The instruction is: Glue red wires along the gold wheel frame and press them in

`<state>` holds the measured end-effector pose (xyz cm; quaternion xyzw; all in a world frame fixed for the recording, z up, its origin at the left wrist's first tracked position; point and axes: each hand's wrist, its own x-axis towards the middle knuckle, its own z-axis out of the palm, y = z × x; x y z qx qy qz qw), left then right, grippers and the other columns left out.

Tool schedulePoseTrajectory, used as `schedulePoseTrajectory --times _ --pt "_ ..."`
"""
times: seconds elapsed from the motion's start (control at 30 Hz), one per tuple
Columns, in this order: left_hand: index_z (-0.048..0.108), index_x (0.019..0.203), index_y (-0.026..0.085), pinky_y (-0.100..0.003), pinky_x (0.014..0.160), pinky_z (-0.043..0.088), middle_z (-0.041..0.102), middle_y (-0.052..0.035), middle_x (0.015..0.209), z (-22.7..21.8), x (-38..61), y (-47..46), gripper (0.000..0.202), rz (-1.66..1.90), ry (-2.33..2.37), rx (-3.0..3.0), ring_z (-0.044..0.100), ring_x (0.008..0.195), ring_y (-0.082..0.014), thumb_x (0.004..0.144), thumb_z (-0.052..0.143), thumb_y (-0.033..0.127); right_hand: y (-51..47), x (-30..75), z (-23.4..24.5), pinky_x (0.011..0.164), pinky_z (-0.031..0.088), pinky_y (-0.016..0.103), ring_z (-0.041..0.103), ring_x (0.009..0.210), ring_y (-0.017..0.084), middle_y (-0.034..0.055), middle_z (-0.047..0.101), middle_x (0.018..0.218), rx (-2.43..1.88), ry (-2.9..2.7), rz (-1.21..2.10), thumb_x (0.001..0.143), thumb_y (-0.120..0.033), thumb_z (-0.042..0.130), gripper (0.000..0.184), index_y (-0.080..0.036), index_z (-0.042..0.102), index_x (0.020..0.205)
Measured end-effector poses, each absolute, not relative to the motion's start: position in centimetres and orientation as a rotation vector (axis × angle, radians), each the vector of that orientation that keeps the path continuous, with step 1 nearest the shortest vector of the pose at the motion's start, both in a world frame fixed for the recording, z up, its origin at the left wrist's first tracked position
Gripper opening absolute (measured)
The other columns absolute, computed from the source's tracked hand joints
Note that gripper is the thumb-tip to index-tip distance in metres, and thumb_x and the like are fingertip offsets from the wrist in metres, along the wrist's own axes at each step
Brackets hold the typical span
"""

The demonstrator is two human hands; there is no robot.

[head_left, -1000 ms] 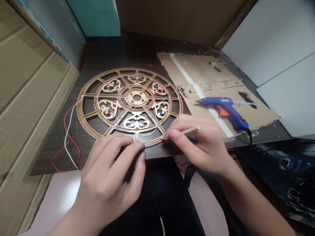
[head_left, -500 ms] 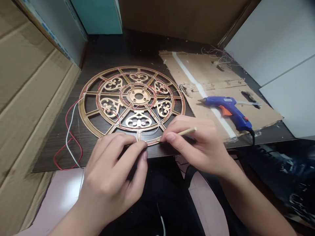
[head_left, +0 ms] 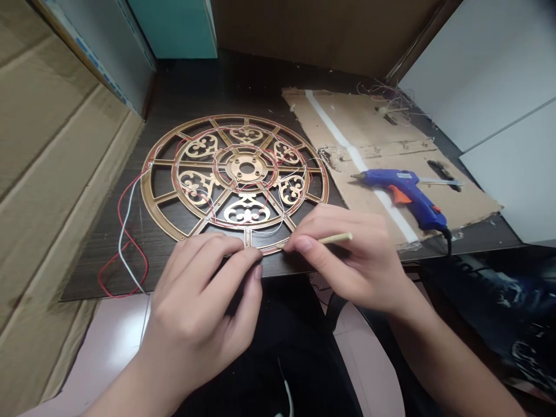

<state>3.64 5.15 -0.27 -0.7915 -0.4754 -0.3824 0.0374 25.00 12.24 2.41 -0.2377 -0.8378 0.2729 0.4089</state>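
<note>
Holding thin stick (head_left: 336, 238) at gold wheel (head_left: 236, 168)

I'm seeing the openwork gold wheel frame (head_left: 238, 168) lying flat ahead of both grips, its near rim running under the fingertips of my left hand (head_left: 195, 295). My right hand (head_left: 351, 260) is pinching a slim, pale stick (head_left: 334, 238), slanting, its tip meeting that rim between the grips. Red wire (head_left: 147, 267) and white wire (head_left: 120, 248) are threading the frame and looping loose left of my left hand.
</note>
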Motion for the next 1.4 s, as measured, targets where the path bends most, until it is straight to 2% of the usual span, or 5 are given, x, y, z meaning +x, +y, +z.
schedulePoseTrajectory --times 0.3,0.43,0.67,0.93,1.4 --pt "0.07 0.108 0.01 -0.038 0.09 0.05 0.068 -0.0082 0.102 -0.4 3.7 5.2 0.029 -1.178 -1.446 -2.434 0.061 0.097 -0.0204 0.081 0.074 -0.002 12.1 25.0 2.3 0.067 0.052 0.03 0.067 0.075 0.015 0.0116 0.072 0.081 -0.635 -2.073 0.657 0.103 -0.007 0.063 0.021 -0.002 0.075 0.088" --pt "0.07 0.108 0.01 -0.037 0.09 0.05 0.068 -0.0079 0.103 -0.5 3.8 5.2 0.031 -1.198 -1.433 -2.422 0.062 0.097 -0.0199 0.08 0.075 -0.003 12.0 25.0 2.4 0.066 0.051 0.024 0.065 0.07 0.009 0.005 0.072 0.079 -0.732 -2.026 0.644 0.104 -0.009 0.064 0.023 -0.007 0.074 0.084" --pt "0.071 0.104 0.013 -0.032 0.091 0.05 0.067 -0.0048 0.102 0.1 3.8 5.2 0.023 -1.214 -1.503 -2.437 0.061 0.097 -0.015 0.085 0.073 0.001 12.0 24.8 2.7 0.054 0.049 0.014 0.063 0.058 0.003 -0.004 0.075 0.073 -0.938 -1.85 0.837 0.098 -0.016 0.078 0.019 -0.014 0.077 0.079" --pt "0.069 0.103 0.016 -0.028 0.094 0.051 0.067 -0.0026 0.106 1.3 3.6 5.8 0.02 -1.212 -1.512 -2.491 0.063 0.1 -0.0112 0.09 0.069 0.001 12.1 25.0 3.0 0.048 0.051 0.012 0.064 0.053 0.005 -0.0017 0.076 0.074 -1.043 -1.77 1.049 0.095 -0.026 0.084 0.016 -0.017 0.081 0.081" --pt "0.07 0.1 0.016 -0.024 0.093 0.053 0.067 -0.0013 0.101 1.1 3.7 5.8 0.018 -1.275 -1.513 -2.493 0.063 0.097 -0.0079 0.092 0.068 0.0 11.4 24.0 2.8 0.046 0.053 0.015 0.065 0.051 0.009 0.0002 0.074 0.07 -1.018 -1.703 1.058 0.098 -0.021 0.078 0.022 -0.015 0.078 0.076"
